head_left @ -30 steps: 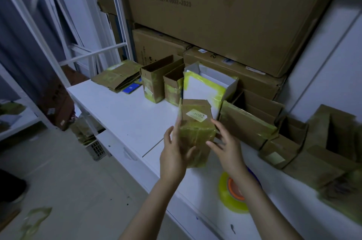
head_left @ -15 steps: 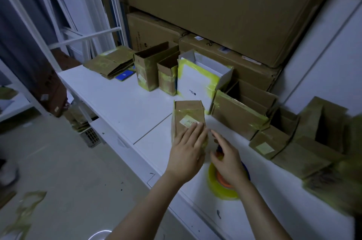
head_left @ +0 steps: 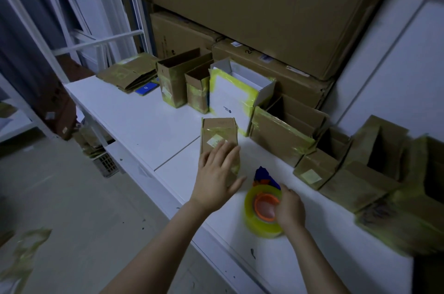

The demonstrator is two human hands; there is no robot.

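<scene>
Two hands busy: L hand flat, fingers straight, on small taped carton upright mid-desk, R hand curled round tape roll just beside; carton prob. light, stiff-walled, tape-slick, so grip opp. side faces.

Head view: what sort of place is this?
Probably a packing or storage room: large cartons stacked behind, small taped boxes along the white table, a tape roll gripped by the right hand.
</scene>
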